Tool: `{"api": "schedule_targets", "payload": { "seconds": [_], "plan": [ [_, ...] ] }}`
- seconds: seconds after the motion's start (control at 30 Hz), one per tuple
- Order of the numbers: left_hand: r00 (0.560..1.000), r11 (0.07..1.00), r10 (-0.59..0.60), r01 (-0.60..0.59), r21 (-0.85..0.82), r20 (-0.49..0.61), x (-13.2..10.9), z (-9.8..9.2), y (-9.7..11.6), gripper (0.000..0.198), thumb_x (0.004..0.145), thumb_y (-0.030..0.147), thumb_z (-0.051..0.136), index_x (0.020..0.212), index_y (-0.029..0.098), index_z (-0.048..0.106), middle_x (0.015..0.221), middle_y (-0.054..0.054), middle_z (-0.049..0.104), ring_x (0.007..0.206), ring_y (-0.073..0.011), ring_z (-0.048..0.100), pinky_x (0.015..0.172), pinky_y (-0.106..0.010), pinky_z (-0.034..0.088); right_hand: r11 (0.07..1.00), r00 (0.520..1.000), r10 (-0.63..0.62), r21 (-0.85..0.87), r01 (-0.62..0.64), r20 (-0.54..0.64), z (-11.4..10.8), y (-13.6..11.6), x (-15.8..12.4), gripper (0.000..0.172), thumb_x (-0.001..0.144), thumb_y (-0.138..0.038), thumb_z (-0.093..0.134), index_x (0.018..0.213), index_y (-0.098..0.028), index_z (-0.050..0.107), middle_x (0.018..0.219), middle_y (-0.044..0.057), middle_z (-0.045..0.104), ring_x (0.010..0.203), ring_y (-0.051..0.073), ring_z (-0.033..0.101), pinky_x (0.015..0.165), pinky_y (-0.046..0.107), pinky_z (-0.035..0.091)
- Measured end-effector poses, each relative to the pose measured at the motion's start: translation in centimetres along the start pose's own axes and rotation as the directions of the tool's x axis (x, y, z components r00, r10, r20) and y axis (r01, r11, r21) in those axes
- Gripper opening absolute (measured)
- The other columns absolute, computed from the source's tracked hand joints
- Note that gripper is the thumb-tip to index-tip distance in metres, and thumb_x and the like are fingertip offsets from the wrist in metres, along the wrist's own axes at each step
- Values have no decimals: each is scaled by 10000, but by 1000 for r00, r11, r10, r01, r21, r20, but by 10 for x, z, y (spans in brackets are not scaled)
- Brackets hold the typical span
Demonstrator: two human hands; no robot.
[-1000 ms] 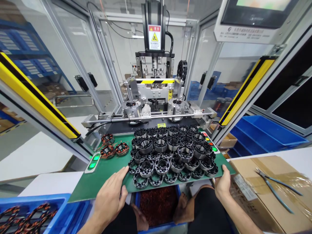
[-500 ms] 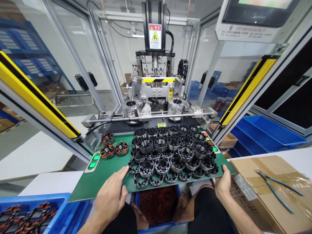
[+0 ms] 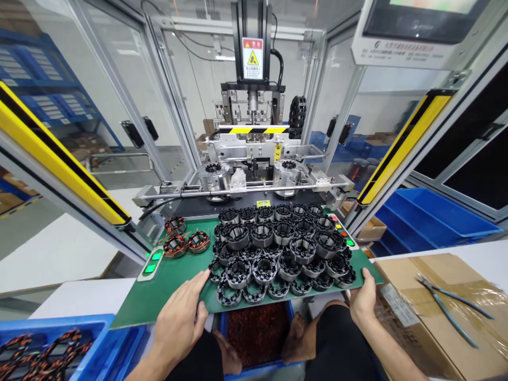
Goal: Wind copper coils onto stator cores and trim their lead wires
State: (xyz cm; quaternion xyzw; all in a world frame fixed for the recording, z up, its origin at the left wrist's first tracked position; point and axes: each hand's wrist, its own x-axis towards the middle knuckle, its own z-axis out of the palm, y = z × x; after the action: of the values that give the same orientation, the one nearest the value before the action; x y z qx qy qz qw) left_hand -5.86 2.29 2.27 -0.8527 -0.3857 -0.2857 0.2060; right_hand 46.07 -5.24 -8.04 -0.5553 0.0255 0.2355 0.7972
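Head camera view: a person's two bare hands rest at the front edge of a green worktop (image 3: 169, 279). Spread over its middle and right, stacked in places on one another, are many black-and-silver ring cores (image 3: 302, 258). The left hand (image 3: 178, 315) lies at the left of this pile, fingers extended and together, not gripping anything, the fingertips at the nearest core; whether they touch it is hard to tell. The right hand (image 3: 363, 301) sits at the worktop's right front corner, thumb on top; its other fingers are hidden, so I cannot tell whether they grasp the edge. Toward the back left lie three copper-wound rings (image 3: 171, 247), beside a panel of lit green buttons (image 3: 154, 259). Behind the worktop, two silver cylinders (image 3: 215, 182) stand upright below a yellow-and-black striped bar (image 3: 254, 130). At right, blue-handled pliers (image 3: 426, 284) lie, jaws apart, on a taped carton (image 3: 391, 264).
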Motion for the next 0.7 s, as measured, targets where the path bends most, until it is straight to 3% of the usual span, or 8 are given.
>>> {"api": "schedule_targets", "payload": {
  "seconds": [0.27,0.7],
  "plan": [
    [1000,1000,-7,7,-13,2,0,0,-1,835,1088,172,480,1901,202,290,1503,-116,843,1242,-282,862,1150,-414,632,1000,1000,-22,-16,22,15,-2,2,3,674,808,-645,814,1359,-259,769,1491,45,811,1546,298,695,1339,471,549],
    [1000,1000,-4,4,-21,5,-2,1,-2,804,1088,178,483,1879,195,336,1500,-124,842,1264,-279,857,1157,-412,636,1000,1000,2,-12,-2,1,-3,3,6,671,810,-641,811,1369,-272,767,1462,26,821,1472,281,742,1274,449,608]
  ]
}}
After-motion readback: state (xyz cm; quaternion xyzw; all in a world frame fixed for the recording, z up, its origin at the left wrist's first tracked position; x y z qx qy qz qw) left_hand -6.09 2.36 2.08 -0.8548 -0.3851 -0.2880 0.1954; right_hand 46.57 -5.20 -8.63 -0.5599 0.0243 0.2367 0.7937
